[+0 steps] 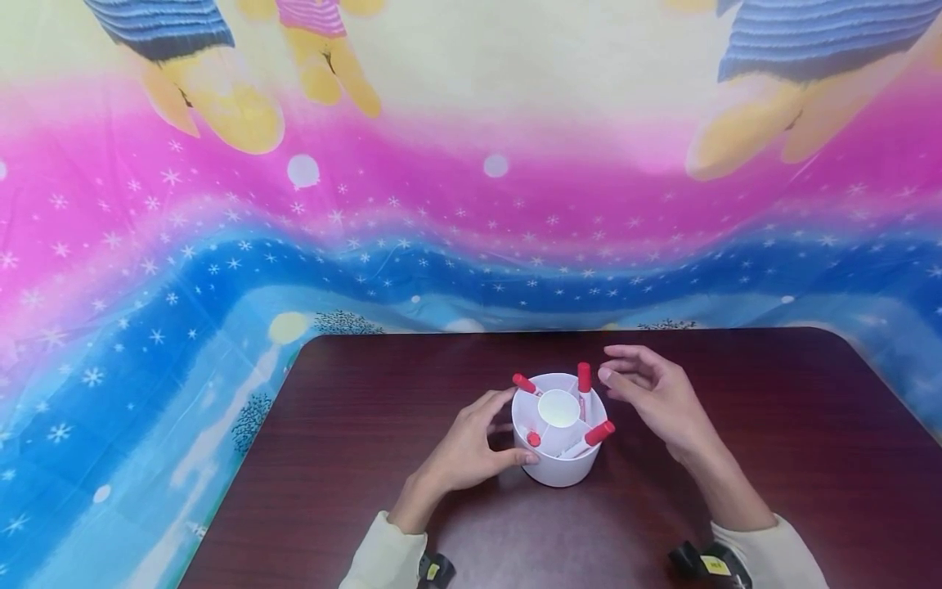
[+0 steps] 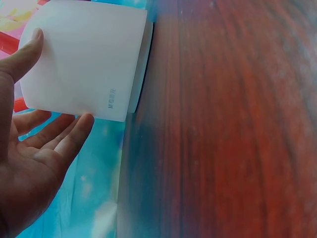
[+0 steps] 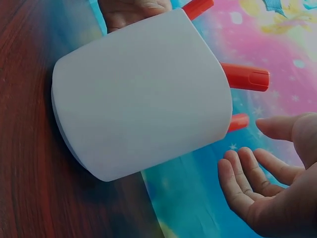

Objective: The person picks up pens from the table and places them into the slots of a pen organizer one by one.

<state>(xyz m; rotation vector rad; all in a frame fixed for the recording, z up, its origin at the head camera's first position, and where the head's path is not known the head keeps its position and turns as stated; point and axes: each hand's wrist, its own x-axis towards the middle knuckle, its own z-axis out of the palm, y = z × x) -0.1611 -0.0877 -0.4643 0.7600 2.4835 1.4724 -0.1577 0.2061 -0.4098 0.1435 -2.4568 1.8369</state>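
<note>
A white round pen holder (image 1: pixel 559 472) with dividers and a round middle cup stands on the table. Several red-capped markers lean in its outer compartments, among them one at the back right (image 1: pixel 584 378) and one at the front right (image 1: pixel 599 433). My left hand (image 1: pixel 471 442) holds the holder's left side, thumb at the front and fingers behind; in the left wrist view the thumb (image 2: pixel 34 42) lies against its wall. To the right of the holder, my right hand (image 1: pixel 655 397) hovers with loosely bent fingers and nothing in them, apart from the nearest marker cap.
The dark reddish-brown wooden table (image 1: pixel 353 458) has rounded far corners. Behind it hangs a colourful printed cloth (image 1: pixel 441 204) with snowflakes, which also runs down along the table's left side. Black straps sit at both wrists.
</note>
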